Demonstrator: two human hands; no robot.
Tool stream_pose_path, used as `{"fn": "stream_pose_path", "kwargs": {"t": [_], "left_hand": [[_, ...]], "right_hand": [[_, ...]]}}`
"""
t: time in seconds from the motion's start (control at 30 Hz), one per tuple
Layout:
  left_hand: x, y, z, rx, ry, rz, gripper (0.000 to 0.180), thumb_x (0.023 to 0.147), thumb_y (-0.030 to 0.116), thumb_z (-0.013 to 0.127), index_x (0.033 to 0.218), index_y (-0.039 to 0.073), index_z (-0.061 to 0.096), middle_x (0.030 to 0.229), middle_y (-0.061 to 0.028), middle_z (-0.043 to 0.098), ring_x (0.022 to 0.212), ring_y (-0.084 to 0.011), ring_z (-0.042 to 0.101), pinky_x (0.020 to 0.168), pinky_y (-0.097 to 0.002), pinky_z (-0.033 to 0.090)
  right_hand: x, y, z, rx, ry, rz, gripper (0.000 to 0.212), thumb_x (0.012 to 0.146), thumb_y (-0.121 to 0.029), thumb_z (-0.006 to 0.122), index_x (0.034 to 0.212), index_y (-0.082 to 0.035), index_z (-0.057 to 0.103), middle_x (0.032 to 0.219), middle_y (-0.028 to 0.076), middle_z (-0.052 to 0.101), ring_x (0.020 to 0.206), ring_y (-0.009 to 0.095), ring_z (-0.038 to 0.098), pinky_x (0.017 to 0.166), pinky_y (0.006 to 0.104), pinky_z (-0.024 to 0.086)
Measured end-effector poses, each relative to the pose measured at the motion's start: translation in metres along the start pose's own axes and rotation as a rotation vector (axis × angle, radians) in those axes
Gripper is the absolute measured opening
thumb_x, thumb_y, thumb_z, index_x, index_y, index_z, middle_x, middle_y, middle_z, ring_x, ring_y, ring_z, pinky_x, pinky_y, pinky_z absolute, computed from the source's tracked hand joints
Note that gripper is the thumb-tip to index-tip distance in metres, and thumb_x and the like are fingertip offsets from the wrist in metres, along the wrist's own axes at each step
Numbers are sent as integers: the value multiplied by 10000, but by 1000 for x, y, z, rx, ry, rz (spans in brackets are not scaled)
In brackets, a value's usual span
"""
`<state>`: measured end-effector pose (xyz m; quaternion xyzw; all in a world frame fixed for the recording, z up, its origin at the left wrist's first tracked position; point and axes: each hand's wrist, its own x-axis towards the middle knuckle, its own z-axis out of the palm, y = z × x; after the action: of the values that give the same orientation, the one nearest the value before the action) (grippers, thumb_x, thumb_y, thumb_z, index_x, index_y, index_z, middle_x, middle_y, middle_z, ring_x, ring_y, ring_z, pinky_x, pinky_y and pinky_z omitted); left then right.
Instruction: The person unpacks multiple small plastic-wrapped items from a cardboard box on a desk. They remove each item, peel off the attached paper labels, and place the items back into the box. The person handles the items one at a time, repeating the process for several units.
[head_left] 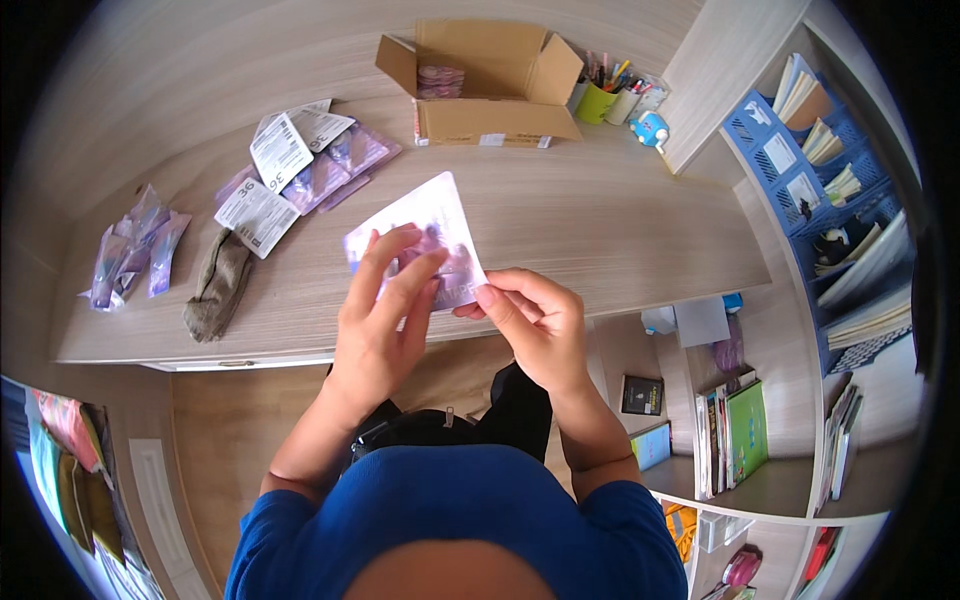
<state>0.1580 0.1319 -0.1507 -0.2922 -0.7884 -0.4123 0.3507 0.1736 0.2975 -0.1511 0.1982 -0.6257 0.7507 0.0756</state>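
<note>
Above the front edge of the desk I hold a flat plastic pouch [445, 215], white and pale purple with a printed face. My left hand [382, 310] is on its left part, fingers bent over the face and the thumb side toward the lower edge. Fingers of this hand hide much of the pouch, and what is inside cannot be made out. My right hand [535, 320] pinches the lower right corner between thumb and fingers.
Left on the desk [600, 230] lie purple packets with white labels [282, 152], a grey-brown cloth pouch [220, 285] and several purple plastic packets [135, 250]. An open cardboard box [490, 118] stands at the back, beside pen holders [597, 103]. Shelves [790, 470] with books are right.
</note>
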Motion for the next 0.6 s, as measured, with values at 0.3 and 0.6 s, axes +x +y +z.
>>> {"fn": "stream_pose_path", "kwargs": {"t": [0.3,0.6], "left_hand": [[-3,-1,1,-520,-199,-235,257,869,-32,506,1123,-13,468,1220,-215,488,1080,-250,526,912,-350,428],[0,-6,-3,-437,-184,-93,255,832,40,599,1064,-1,503,1139,-185,538,993,-332,562,836,-361,462]], "right_hand": [[0,-7,5,-74,-5,-45,139,878,2,561,983,90,587,868,126,637,769,180,653,678,258,525],[-3,-13,7,-293,-24,-108,90,853,6,584,921,56,615,792,123,643,680,158,646,592,235,491]]}}
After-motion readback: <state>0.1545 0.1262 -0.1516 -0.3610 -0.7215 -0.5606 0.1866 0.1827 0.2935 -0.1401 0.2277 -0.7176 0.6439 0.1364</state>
